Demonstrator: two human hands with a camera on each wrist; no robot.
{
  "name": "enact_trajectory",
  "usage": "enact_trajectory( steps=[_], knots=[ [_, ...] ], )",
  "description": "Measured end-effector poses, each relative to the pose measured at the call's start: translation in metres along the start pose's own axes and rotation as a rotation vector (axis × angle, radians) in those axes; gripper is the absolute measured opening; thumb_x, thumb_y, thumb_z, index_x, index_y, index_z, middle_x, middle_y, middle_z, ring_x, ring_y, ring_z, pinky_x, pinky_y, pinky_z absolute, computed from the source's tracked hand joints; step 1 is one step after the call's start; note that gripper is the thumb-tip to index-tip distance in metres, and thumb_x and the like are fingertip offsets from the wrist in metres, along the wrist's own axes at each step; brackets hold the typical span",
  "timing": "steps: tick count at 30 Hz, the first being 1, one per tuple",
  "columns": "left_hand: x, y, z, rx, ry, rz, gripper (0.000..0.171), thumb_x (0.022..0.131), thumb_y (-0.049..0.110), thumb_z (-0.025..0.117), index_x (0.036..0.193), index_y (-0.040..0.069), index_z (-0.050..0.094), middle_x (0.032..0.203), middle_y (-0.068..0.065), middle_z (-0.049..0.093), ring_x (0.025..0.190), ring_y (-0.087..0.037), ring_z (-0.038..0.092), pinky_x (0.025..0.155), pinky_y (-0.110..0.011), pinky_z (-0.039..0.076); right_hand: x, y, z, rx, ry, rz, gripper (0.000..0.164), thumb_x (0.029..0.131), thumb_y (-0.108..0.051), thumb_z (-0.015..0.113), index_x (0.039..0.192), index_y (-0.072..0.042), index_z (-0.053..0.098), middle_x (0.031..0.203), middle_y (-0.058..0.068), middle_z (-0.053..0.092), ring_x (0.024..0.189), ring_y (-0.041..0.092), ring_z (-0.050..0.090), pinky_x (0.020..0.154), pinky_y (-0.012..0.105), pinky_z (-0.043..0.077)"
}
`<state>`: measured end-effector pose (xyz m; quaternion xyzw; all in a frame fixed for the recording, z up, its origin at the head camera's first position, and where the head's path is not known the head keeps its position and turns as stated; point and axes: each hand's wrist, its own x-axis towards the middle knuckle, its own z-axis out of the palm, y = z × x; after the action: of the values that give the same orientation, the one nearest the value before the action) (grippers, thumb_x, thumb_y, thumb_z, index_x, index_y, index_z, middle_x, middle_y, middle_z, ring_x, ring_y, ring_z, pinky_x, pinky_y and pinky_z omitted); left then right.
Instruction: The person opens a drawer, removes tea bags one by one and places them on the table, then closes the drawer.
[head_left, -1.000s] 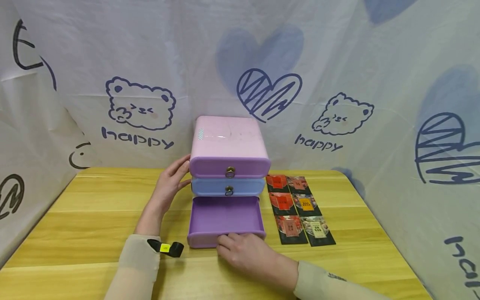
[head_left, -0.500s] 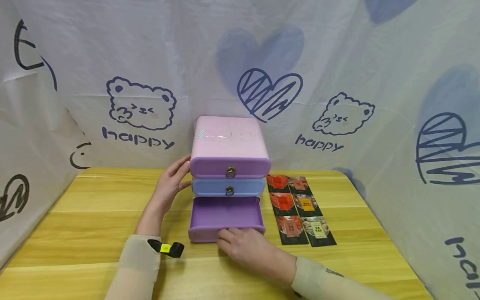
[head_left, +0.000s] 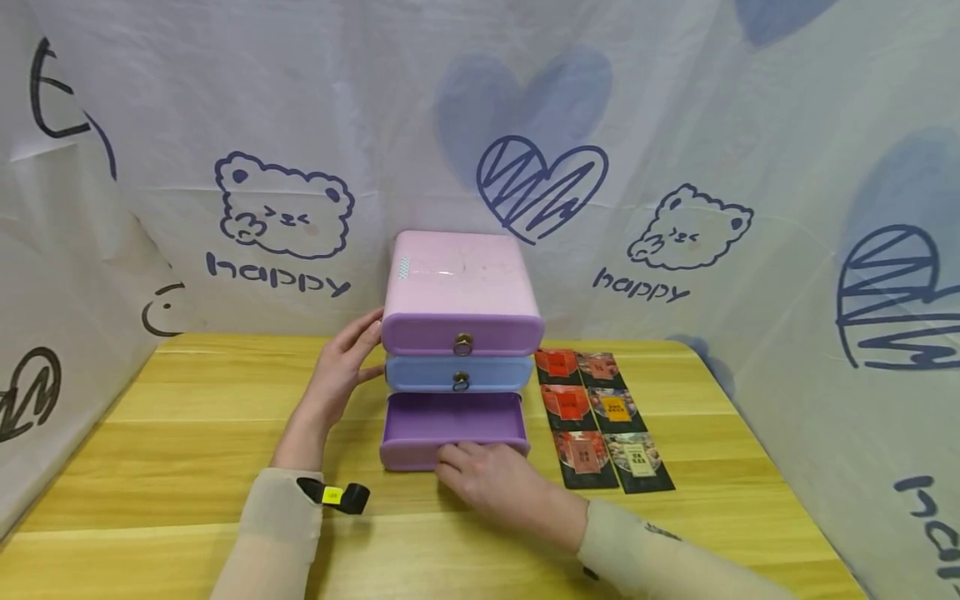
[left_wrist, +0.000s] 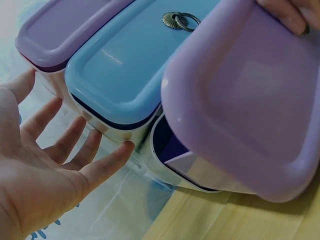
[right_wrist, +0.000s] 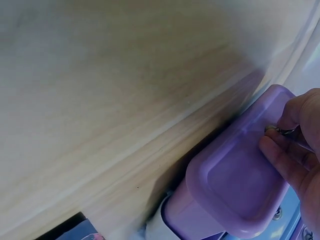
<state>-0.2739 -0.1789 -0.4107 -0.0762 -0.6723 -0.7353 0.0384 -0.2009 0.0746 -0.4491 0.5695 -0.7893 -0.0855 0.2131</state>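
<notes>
A small three-drawer cabinet [head_left: 465,271] with a pink top stands at the table's far side. Its purple top drawer [head_left: 427,335] and blue middle drawer [head_left: 423,374] are in. The purple bottom drawer [head_left: 408,456] is partly pulled out, and the part of its inside that shows holds nothing. My right hand [head_left: 506,492] is at that drawer's front; in the right wrist view its thumb and fingers pinch the metal ring handle [right_wrist: 272,129]. With spread fingers, my left hand [left_wrist: 55,165] rests its fingertips along the cabinet's left side.
Right of the cabinet, several flat dark packets [head_left: 583,457] with red, orange and pale labels lie in two columns on the wooden table [head_left: 187,467]. A white printed cloth [head_left: 412,100] hangs close behind the cabinet. A black strap [head_left: 345,498] sticks out from the left wrist.
The bottom drawer has slid partway inward, with my right hand moving along at its front. My left hand has stayed at the cabinet's side.
</notes>
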Motion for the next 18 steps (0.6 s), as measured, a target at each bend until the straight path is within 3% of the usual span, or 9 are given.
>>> enact_trajectory(
  steps=[6,18],
  knots=[
    [-0.001,0.001,0.0,0.003,-0.002,-0.004,0.052,0.088,0.047,0.053,0.135,0.026,0.045,0.139,-0.005,0.04,0.118,-0.018,0.04,0.088,-0.053,0.046,0.002,0.006,0.004,0.007,-0.018,0.031,0.02,0.088,-0.014,0.054,0.108,-0.014,0.058,0.107,-0.002,0.052,0.089,0.01,0.049,0.063,0.019,0.05],
    [0.0,0.001,0.0,0.006,-0.003,-0.004,0.051,0.088,0.047,0.053,0.134,0.025,0.045,0.138,-0.005,0.041,0.118,-0.017,0.04,0.087,-0.051,0.047,0.006,0.014,0.013,-0.011,0.049,0.03,0.018,0.088,-0.013,0.053,0.104,-0.013,0.061,0.107,0.0,0.055,0.089,0.011,0.051,0.062,0.018,0.051]
  ],
)
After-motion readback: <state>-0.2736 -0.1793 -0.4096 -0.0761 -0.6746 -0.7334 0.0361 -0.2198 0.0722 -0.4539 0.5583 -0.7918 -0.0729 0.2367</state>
